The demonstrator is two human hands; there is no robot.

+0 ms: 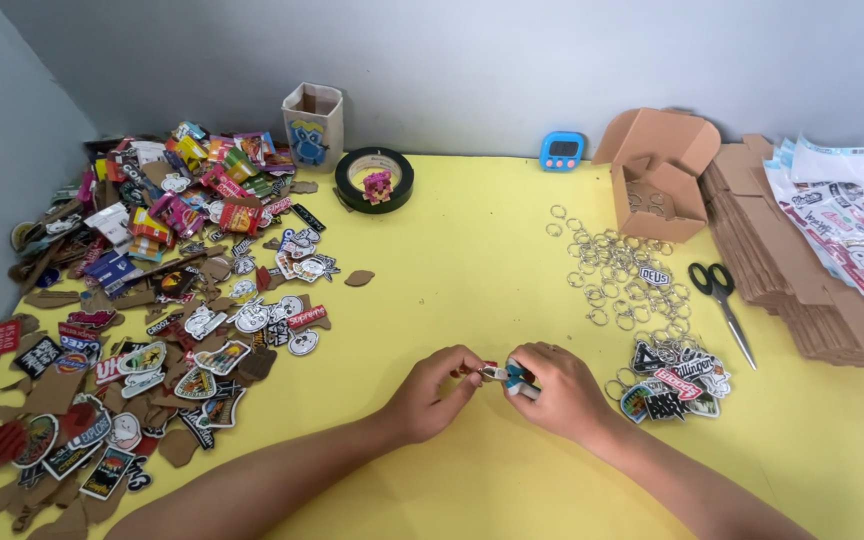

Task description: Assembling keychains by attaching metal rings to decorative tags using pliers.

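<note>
Here we see, at the far left of the yellow counter point(472, 270), a wide heap of patches point(152, 310), printed badge shapes mixed with brown backing pieces; behind it stands a small fabric cup point(313, 124) with a blue figure on its front, and just right of that a black roll of tape point(375, 180) lying flat with a little pink toy point(377, 186) in its middle. Low in the centre, our left hand point(430, 392) has its fingers pinched on one end of a small keychain piece point(493, 373); our right hand point(555, 390) meets it from the other side, its fingers clenched around small blue-handled pliers point(518, 380), whose tip touches the same piece; the piece sits between the two hands, just above the counter. Further right, a blue timer point(562, 151) leans by the wall; a scatter of metal rings point(617, 275) lies below an open cardboard box point(655, 172); a small pile of finished keychains point(677, 383) rests just beside our right hand; black scissors point(722, 295) lie near a stack of flat cardboard point(802, 290), with sticker sheets point(847, 225) on top at the far right.
</note>
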